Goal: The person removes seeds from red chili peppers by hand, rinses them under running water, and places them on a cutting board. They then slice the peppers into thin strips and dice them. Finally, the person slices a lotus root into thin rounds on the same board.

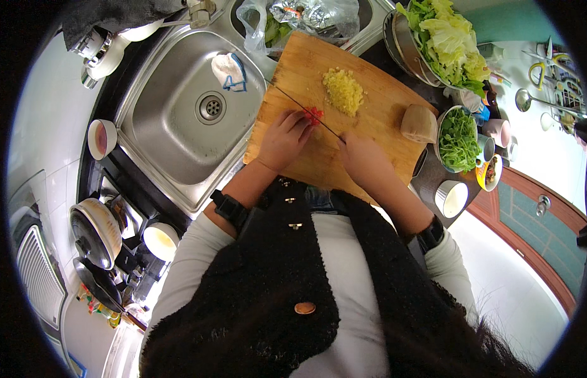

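Near the middle of the wooden cutting board (383, 101), my right hand (367, 158) grips a kitchen knife (325, 126), whose blade points up and left. My left hand (285, 141) lies on the board's left side with bent fingertips against small chopped red pieces (315, 115), beside the blade. What lies under those fingertips is mostly hidden. A heap of finely chopped yellow food (344, 91) sits farther up the board. A pale brown block-shaped food item (418, 124) rests at the board's right edge.
Left of the board is a steel sink (166, 108) with a white cloth (228, 72) in it. A plastic bag (255, 28) lies beyond. Lettuce (445, 45) fills a metal bowl; another bowl holds green leaves (458, 139). A lidded pot (97, 231) stands at the far left.
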